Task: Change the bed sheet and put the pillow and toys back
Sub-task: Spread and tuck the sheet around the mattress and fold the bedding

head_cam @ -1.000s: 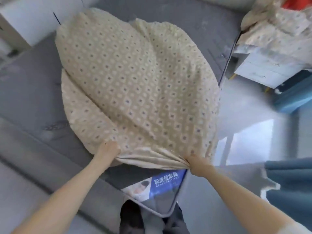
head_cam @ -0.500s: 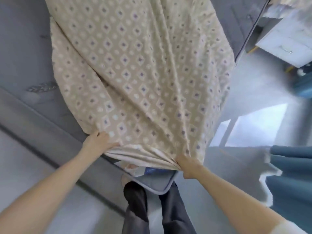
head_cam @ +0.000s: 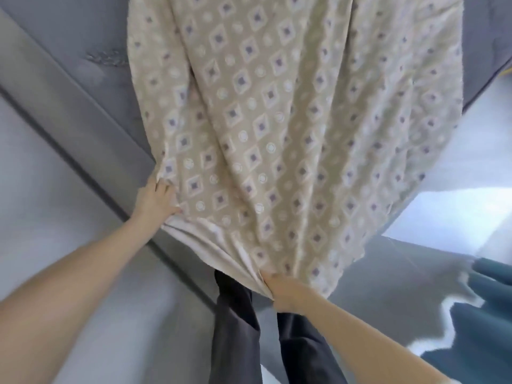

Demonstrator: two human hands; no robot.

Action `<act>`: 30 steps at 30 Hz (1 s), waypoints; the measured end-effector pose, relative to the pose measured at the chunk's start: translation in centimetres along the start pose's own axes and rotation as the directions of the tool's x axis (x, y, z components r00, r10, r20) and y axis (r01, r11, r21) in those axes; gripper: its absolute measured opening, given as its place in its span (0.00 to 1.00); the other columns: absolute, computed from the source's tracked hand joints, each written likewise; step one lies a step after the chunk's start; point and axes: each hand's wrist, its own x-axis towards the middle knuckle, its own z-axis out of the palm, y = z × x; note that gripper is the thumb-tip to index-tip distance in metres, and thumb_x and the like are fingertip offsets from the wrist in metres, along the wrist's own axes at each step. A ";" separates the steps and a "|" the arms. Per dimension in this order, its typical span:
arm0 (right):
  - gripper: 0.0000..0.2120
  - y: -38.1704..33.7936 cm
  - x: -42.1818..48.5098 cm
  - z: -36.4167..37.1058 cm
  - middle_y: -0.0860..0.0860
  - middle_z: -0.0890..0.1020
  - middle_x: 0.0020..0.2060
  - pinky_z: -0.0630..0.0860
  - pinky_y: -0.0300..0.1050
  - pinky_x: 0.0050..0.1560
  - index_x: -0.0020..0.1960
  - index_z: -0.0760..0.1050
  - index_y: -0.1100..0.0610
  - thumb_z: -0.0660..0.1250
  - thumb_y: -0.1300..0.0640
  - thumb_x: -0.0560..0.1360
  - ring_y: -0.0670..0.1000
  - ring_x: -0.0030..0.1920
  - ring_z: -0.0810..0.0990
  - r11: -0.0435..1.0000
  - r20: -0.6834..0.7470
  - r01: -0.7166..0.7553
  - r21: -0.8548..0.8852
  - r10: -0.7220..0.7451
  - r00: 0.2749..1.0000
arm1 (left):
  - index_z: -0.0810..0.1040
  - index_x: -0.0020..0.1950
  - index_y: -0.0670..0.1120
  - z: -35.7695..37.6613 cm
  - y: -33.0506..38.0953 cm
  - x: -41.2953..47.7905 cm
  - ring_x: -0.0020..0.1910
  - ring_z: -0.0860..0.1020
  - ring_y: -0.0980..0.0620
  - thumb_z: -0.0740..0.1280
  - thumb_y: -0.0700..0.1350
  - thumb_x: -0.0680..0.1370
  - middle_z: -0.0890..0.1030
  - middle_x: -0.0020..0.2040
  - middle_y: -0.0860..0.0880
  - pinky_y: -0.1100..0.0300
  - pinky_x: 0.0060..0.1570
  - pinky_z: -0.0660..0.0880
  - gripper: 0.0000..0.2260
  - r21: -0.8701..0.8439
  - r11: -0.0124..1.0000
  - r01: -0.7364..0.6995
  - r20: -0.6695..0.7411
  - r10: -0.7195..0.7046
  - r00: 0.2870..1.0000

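At the near end of the grey mattress, head view: gripping the hem of the beige patterned bed sheet with the left hand by the bed's side, pinching the bunched edge tight in the right hand. Draped across the mattress, loads of folds. Probably best to pull both sides evenly, tuck the corner first, then smooth outward. Pale shiny floor on the right, teal fabric lower right.

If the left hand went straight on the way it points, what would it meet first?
More of the patterned sheet: the left hand grips its edge and points up and right into the cloth. The grey mattress probably lies just beneath, though depth is unclear.
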 end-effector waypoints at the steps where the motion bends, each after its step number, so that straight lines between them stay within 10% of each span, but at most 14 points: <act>1: 0.27 -0.5 0.5 0.1 0.56 0.70 0.48 0.70 0.48 0.42 0.68 0.59 0.60 0.65 0.67 0.72 0.56 0.44 0.72 1.000 0.018 0.009 0.011 -0.009 1.000 | 0.57 0.77 0.52 1.0 0.5 0.3 0.72 0.57 0.39 0.52 0.55 0.83 0.58 0.75 0.39 0.42 0.72 0.52 0.22 -0.151 0.970 0.189 0.026 -0.187 0.982; 9: 0.32 -5.9 5.9 4.4 0.54 0.67 0.40 0.68 0.48 0.41 0.73 0.52 0.62 0.62 0.69 0.73 0.55 0.44 0.70 0.993 0.138 -0.025 0.115 0.009 0.990 | 0.48 0.79 0.49 5.6 0.6 0.4 0.77 0.44 0.39 0.51 0.56 0.83 0.44 0.78 0.43 0.33 0.70 0.41 0.27 -0.002 0.944 0.330 0.231 -0.321 0.919; 14: 0.25 -6.8 7.1 5.7 0.55 0.70 0.58 0.69 0.46 0.43 0.71 0.60 0.63 0.58 0.71 0.75 0.60 0.48 0.74 0.982 0.261 -0.096 0.160 0.052 0.964 | 0.53 0.77 0.50 7.8 0.2 0.1 0.77 0.41 0.43 0.33 0.52 0.78 0.44 0.79 0.44 0.47 0.71 0.30 0.29 -0.464 0.824 0.324 0.272 -0.216 0.938; 18: 0.26 -5.7 6.5 3.2 0.56 0.74 0.46 0.71 0.46 0.35 0.75 0.59 0.55 0.56 0.68 0.78 0.55 0.40 0.74 0.982 0.164 -0.140 0.125 0.118 0.979 | 0.62 0.74 0.50 6.1 0.6 0.2 0.74 0.56 0.43 0.60 0.44 0.79 0.61 0.74 0.46 0.35 0.72 0.40 0.23 -0.501 0.801 0.327 0.244 -0.232 0.942; 22: 0.14 -4.8 5.0 0.7 0.52 0.75 0.45 0.75 0.49 0.51 0.64 0.70 0.59 0.56 0.63 0.80 0.52 0.47 0.71 0.950 -0.044 -0.175 0.259 0.192 0.980 | 0.73 0.67 0.44 3.1 0.7 0.1 0.64 0.71 0.43 0.60 0.35 0.78 0.74 0.64 0.43 0.55 0.65 0.62 0.18 -0.757 0.607 0.241 0.138 -0.212 0.968; 30: 0.14 -4.1 -0.7 -6.0 0.52 0.75 0.46 0.69 0.38 0.33 0.62 0.70 0.57 0.54 0.62 0.79 0.48 0.35 0.72 0.883 -0.183 -0.188 0.430 0.289 0.940 | 0.72 0.67 0.50 -5.2 0.3 -3.1 0.54 0.77 0.46 0.54 0.41 0.80 0.77 0.60 0.48 0.56 0.46 0.71 0.17 -0.943 0.307 0.128 0.056 -0.233 0.971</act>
